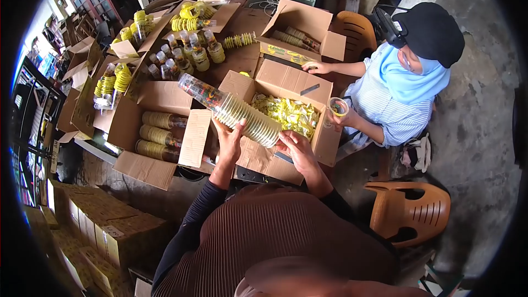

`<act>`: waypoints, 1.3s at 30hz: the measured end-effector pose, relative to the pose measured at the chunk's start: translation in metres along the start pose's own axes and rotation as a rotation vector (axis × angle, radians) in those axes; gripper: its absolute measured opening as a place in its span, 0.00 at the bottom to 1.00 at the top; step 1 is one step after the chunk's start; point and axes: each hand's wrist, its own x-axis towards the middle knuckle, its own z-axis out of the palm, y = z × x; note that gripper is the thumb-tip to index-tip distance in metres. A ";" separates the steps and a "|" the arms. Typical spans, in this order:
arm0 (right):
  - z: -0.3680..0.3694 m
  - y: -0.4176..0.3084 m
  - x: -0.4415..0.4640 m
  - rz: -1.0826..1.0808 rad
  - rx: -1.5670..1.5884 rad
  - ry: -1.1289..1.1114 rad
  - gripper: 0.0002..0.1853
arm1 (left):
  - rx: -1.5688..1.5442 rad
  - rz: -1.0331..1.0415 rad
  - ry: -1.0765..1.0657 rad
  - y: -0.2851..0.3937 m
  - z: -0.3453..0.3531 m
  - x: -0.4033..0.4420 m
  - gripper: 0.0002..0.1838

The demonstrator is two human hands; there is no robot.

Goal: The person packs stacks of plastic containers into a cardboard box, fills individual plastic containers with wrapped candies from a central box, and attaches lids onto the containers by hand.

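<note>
Two hands hold one long stack of clear cups [248,120]. The left hand [228,142] grips it near the middle from below, with the thumb up along the side. The right hand [300,153] has its fingers closed on the near end, by the last cup rims. The stack is up in the air, slanted, over the near left corner of one open box [294,81]. That box holds lots of small yellow packets [289,111] (far too many to count!). To the left is another open box [146,169], and three stacks [159,135] lie in it, side by side. One more stack [240,40] lies on the brown table [242,22], near a bunch of standing stacks [192,52] that hide each other, so I cannot count them all. On the right sits one other person [396,88]. One of that person's hands [317,67] is by a third open box [300,15], and the other holds one cup [339,106]. I see two orange chairs [415,212].
</note>
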 end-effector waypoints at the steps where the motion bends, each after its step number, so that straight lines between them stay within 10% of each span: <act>1: 0.001 -0.001 0.002 0.001 -0.003 -0.008 0.13 | -0.010 -0.010 0.015 0.000 -0.001 -0.001 0.40; 39: -0.003 -0.004 0.034 0.059 0.080 -0.057 0.14 | -0.089 -0.088 -0.018 -0.014 -0.003 0.034 0.37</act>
